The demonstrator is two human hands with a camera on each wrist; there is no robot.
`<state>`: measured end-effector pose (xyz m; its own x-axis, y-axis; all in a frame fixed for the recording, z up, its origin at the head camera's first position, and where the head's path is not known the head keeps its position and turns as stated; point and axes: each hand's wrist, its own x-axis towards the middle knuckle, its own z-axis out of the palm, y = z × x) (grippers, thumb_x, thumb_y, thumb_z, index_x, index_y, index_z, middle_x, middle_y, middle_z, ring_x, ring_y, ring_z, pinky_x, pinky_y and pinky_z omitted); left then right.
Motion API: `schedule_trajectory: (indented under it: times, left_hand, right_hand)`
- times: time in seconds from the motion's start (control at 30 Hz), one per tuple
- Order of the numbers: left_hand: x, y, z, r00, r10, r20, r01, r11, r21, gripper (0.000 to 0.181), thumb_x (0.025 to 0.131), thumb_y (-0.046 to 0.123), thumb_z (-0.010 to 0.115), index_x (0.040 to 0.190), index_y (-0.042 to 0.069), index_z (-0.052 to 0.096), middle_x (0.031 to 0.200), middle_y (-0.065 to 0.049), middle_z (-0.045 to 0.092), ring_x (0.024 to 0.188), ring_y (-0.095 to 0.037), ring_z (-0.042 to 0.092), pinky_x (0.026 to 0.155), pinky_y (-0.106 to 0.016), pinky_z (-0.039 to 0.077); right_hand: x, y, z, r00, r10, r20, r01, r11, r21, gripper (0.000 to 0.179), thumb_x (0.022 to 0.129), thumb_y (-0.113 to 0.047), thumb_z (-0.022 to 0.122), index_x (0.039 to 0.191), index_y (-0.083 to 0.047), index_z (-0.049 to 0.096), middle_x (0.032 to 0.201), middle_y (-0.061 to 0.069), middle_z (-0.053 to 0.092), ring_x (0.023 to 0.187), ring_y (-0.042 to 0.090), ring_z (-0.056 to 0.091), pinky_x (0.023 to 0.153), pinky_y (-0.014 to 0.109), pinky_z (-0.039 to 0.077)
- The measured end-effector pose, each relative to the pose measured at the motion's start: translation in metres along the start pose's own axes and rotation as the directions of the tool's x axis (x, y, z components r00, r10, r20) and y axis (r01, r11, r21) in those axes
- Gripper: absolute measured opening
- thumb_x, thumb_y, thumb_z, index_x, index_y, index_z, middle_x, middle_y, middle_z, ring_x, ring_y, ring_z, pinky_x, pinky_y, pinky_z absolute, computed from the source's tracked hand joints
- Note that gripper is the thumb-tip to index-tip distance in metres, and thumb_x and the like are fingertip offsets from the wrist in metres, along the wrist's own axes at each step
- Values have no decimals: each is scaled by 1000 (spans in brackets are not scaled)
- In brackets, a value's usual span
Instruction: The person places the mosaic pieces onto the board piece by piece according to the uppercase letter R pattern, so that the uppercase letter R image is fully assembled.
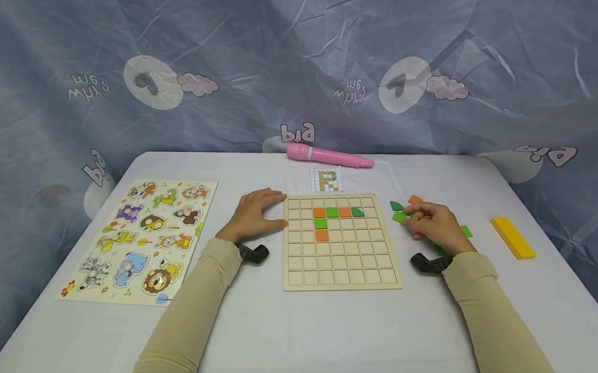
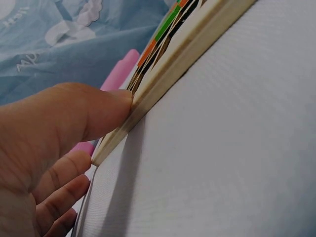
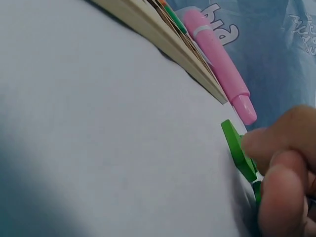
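A wooden grid board (image 1: 343, 263) lies flat, with several orange and green tiles (image 1: 332, 212) set in its upper rows. My left hand (image 1: 255, 215) is at its left side, fingers spread; the thumb (image 2: 111, 111) presses the board's edge (image 2: 158, 89) and the other fingers stay near the corner. To the right of the board, my right hand (image 1: 434, 224) pinches a bright green tile (image 3: 238, 150) between thumb and fingertips, and the tile stands tilted over the cloth. Beside those fingertips lie a dark green curved tile (image 1: 396, 206) and an orange tile (image 1: 415, 199).
Behind the board are a small pattern card (image 1: 326, 180) and a pink marker-shaped stick (image 1: 330, 156). An animal puzzle board (image 1: 147, 230) lies at left, a yellow block (image 1: 513, 238) at far right. Another green tile (image 1: 466, 231) shows beside the right wrist.
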<state>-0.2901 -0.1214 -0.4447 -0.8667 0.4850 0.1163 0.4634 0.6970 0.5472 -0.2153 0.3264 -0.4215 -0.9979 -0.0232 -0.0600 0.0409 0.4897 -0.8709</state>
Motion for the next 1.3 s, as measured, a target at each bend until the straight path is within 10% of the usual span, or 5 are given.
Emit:
schedule_trajectory:
  times: [0.83,1.3]
  left_hand:
    - [1,-2,1,1000,-5,6,5,1000,-7,76,88,43,82,155,15,61,162,-9,54,159,-32,35,130,-55,20]
    - [3,-6,4,1000,8,-12,-8,1000,-7,75,88,44,84,154,15,62,161,-8,56,158,-32,37,128,-56,24]
  right_hand:
    - [-1,-11,2,998,-55,-22,52,988,-147,37,96,-5,77,128,12,67,86,6,64,61,8,61,58,23,55]
    - [-7,-46,23,978,-124,166,155,970,-187,31,94,-4,80,122,4,71,119,20,65,76,9,65,68,24,57]
